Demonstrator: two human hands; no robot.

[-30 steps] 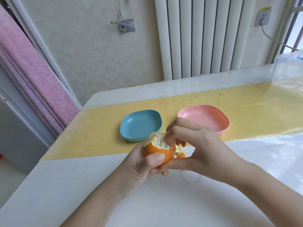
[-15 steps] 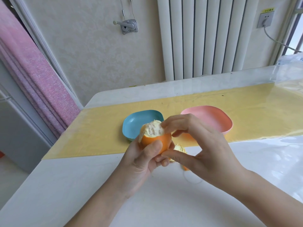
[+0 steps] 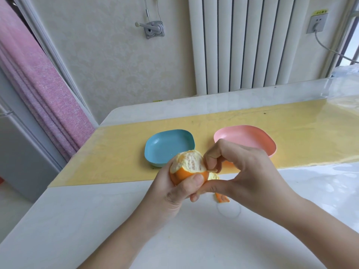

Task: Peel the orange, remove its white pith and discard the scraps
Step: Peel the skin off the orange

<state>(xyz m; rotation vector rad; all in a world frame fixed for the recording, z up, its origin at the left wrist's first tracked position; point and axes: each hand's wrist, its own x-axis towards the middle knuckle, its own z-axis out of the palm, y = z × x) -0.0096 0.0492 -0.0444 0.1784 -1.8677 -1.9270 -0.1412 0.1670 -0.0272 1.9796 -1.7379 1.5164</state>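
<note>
- The orange (image 3: pixel 188 168) is gripped in the left hand (image 3: pixel 174 195), with the fingers curled under it and the thumb pressed across the skin at the front.
- The top of the fruit is bared and pale pith can be seen, while the lower half is covered in skin.
- A flap of peel (image 3: pixel 213 175) at the fruit's right side is pinched by the right hand (image 3: pixel 248 171): the forefinger is bent down onto it and the thumb is stretched beneath.
- The peel's orange tip is seen hanging just below that thumb.
- The fruit is held above the counter (image 3: pixel 97 230), at the near edge of the runner (image 3: pixel 116 156).
- Beyond the hands, a blue dish (image 3: pixel 165 146) and a pink dish (image 3: pixel 246 135) are set side by side on the runner, apart.
- A radiator (image 3: pixel 242 45) is seen against the wall behind.
</note>
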